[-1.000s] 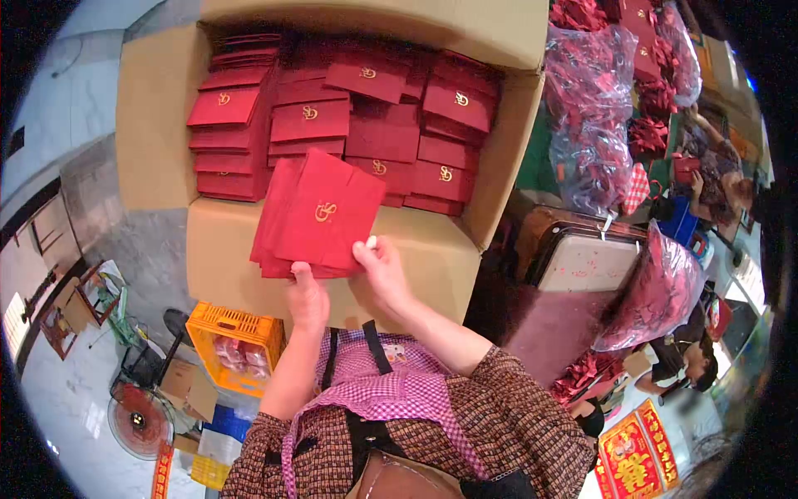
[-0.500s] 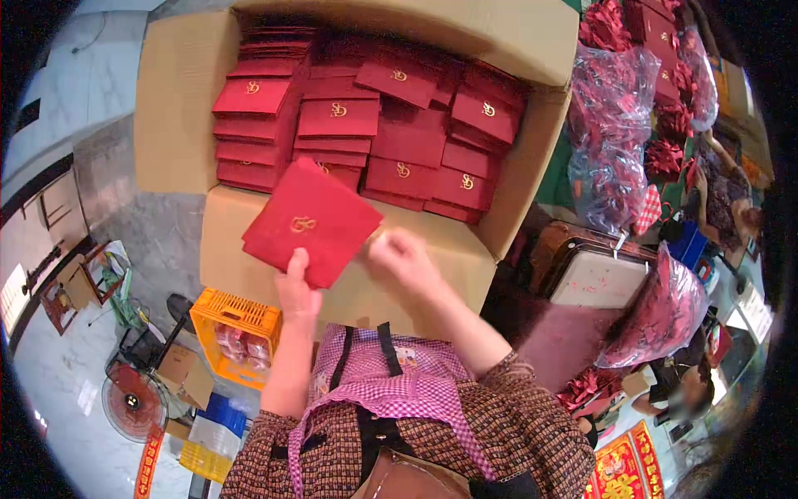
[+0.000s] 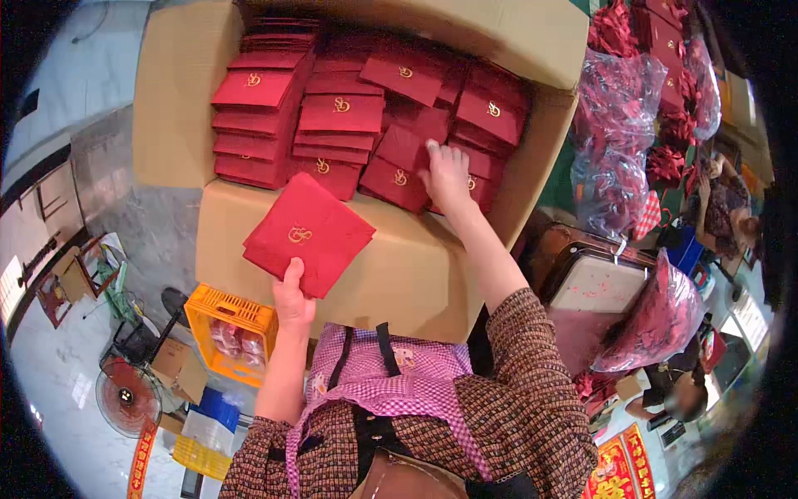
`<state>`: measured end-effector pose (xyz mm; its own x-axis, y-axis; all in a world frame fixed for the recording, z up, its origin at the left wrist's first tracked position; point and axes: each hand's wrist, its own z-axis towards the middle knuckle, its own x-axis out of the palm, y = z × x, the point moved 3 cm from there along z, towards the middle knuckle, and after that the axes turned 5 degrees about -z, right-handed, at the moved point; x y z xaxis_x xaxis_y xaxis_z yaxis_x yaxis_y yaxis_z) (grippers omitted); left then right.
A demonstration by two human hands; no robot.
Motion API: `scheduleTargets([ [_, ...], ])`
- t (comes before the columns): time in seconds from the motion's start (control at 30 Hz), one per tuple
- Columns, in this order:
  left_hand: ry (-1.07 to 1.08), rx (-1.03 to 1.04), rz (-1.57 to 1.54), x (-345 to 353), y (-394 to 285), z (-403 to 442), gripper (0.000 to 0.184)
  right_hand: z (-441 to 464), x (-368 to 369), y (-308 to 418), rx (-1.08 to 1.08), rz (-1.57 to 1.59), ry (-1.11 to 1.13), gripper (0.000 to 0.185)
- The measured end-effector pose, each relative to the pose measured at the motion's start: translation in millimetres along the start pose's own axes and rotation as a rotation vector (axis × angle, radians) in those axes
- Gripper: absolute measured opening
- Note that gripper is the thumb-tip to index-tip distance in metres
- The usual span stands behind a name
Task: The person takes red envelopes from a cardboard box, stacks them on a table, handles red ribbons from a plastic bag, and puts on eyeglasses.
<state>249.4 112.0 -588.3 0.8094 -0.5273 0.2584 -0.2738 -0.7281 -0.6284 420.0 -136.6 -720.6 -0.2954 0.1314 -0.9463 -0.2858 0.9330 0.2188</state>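
Note:
My left hand is closed on a small stack of square red envelopes with a gold monogram, thumb on top, held in front of the box. Inside the large cardboard box, several stacks of similar red envelopes stand in rows. My right hand reaches into the front right part of the box. Its fingers are curled at the edge of a red envelope there, which lies tilted among the others. The fingertips are partly hidden.
An orange plastic crate with wrapped bundles stands left of me. To the right are clear bags of red items and a brown case. A standing fan is at lower left. Other people are at the far right.
My right hand has left the held stack and moved up and right into the box. Envelopes beside it have shifted and tilted. My left hand still holds its stack, slightly lower.

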Motion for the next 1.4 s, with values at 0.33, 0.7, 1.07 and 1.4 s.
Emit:
scheduleTargets([
  [0.33, 0.021, 0.009, -0.003, 3, 4, 2, 0.047, -8, -6, -9, 0.24, 0.172, -0.038, 0.057],
  [0.7, 0.017, -0.047, 0.045, -3, 8, -1, 0.048, -38, -23, 7, -0.138, 0.402, -0.022, 0.022],
  [1.07, 0.044, -0.057, 0.007, -9, 17, -1, 0.053, -30, -27, 10, -0.082, 0.159, -0.071, 0.033],
  [1.4, 0.038, -0.062, 0.023, -6, 14, -4, 0.046, -52, -45, 18, -0.053, 0.263, -0.012, 0.034],
])
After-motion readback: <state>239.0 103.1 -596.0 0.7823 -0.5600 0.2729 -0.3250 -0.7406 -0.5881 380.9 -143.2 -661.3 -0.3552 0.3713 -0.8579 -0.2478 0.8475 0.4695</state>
